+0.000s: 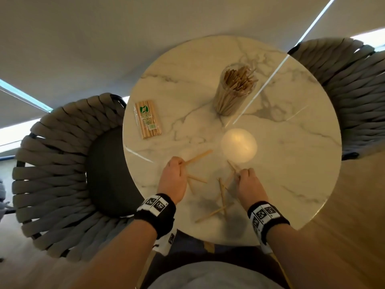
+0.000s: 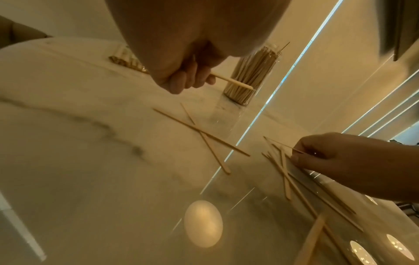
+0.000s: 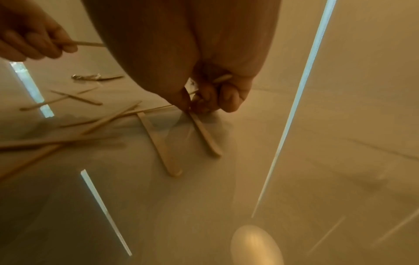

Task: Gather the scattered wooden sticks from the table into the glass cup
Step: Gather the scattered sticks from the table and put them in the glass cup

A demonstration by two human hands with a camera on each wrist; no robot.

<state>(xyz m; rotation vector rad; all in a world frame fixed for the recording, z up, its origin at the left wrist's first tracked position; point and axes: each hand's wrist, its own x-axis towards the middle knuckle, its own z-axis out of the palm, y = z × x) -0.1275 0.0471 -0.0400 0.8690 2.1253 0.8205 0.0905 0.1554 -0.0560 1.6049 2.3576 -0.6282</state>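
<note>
Left hand grips one wooden stick pointing toward two o'clock, right hand pinches another stick among the scattered sticks at the table's six o'clock, the stick-filled glass cup standing at twelve.

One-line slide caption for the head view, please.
Both hands, left and right, pick sticks off the table; cup nearly full.

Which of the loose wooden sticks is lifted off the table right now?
The stick gripped by the left hand, angling up toward the glass cup. The other loose sticks lie flat on the table.
</note>
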